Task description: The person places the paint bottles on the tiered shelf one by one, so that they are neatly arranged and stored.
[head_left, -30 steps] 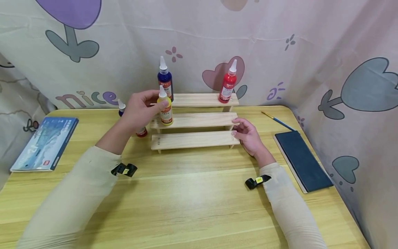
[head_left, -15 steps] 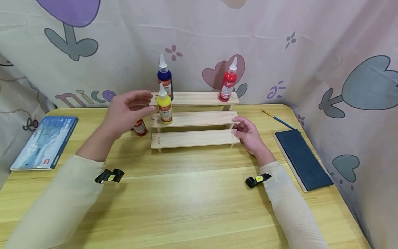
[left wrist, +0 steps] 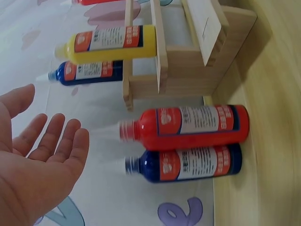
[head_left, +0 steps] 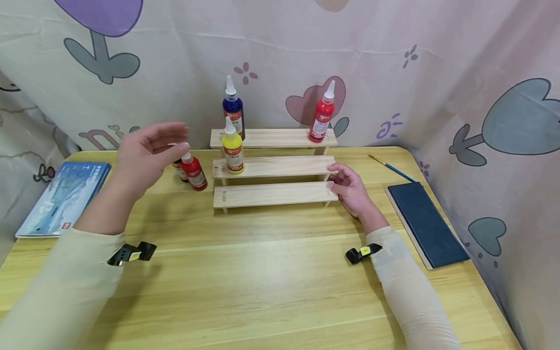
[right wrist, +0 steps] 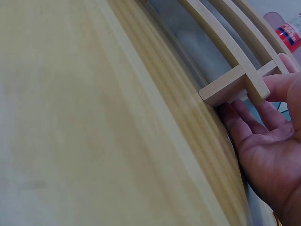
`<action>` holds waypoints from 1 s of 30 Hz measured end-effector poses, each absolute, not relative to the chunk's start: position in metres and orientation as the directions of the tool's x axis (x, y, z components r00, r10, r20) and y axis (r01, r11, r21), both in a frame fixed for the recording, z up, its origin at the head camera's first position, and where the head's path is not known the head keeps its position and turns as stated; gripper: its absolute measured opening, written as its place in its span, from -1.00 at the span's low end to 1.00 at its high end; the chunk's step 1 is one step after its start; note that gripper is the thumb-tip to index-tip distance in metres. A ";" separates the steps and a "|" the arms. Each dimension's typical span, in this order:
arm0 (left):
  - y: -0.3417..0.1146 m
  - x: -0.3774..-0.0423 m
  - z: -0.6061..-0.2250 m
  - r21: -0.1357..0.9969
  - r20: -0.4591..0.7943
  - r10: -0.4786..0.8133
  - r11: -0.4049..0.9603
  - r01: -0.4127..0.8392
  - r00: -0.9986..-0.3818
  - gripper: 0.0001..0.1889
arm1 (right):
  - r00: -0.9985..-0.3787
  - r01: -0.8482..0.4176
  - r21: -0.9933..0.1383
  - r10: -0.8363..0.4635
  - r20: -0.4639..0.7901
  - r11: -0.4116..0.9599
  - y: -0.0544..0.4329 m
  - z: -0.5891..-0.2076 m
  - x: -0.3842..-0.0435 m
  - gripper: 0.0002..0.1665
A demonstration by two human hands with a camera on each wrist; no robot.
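Note:
A three-tier wooden display rack (head_left: 280,166) stands at the back of the table. My right hand (head_left: 351,192) grips its right end, thumb at the bottom shelf and fingers by the shelf above. On the top tier are a blue paint bottle (head_left: 233,108) at left and a red paint bottle (head_left: 322,119) at right. A yellow paint bottle (head_left: 233,150) stands upright on the middle tier's left end. Left of the rack, my left hand (head_left: 142,155) hovers with nothing in it. Near its fingertips, another red bottle (left wrist: 193,127) and a dark blue bottle (left wrist: 193,165) stand on the table, the latter partly hidden in the head view.
A light blue book (head_left: 61,199) lies at the table's left edge. On the right are a dark blue notebook (head_left: 426,223) and a thin paintbrush (head_left: 389,166). A printed curtain (head_left: 271,43) hangs behind the table.
My left hand has let go of the yellow bottle on the middle shelf and moved left, uncovering the red bottle on the table. My right hand stays at the rack's end.

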State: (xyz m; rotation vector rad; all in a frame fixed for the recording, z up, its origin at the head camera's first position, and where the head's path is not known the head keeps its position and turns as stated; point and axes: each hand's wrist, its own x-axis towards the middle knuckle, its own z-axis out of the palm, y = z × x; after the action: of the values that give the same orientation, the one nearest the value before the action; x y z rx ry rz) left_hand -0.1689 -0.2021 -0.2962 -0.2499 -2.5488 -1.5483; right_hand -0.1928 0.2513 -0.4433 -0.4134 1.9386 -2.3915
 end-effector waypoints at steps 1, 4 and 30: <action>-0.205 -0.168 -0.296 0.866 0.213 0.051 0.453 0.213 -0.976 -0.56 | -0.964 -0.140 -0.965 -0.193 0.184 -0.221 0.251 -0.443 -0.193 -0.35; -0.211 -0.167 -0.298 0.878 0.208 0.015 0.439 0.194 -0.978 -0.56 | -0.963 -0.145 -0.966 -0.193 0.188 -0.216 0.251 -0.444 -0.193 -0.35; -0.213 -0.172 -0.339 0.862 0.020 -0.068 0.507 -0.017 -0.997 -0.45 | -0.962 -0.148 -0.967 -0.195 0.190 -0.208 0.250 -0.442 -0.192 -0.31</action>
State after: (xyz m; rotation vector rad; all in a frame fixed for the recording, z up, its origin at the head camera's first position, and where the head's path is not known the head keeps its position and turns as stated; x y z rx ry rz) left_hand -0.1721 -0.2130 -0.3392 0.0759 -2.6826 -1.5327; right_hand -0.1921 0.2501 -0.4422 -0.4247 1.9576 -2.3803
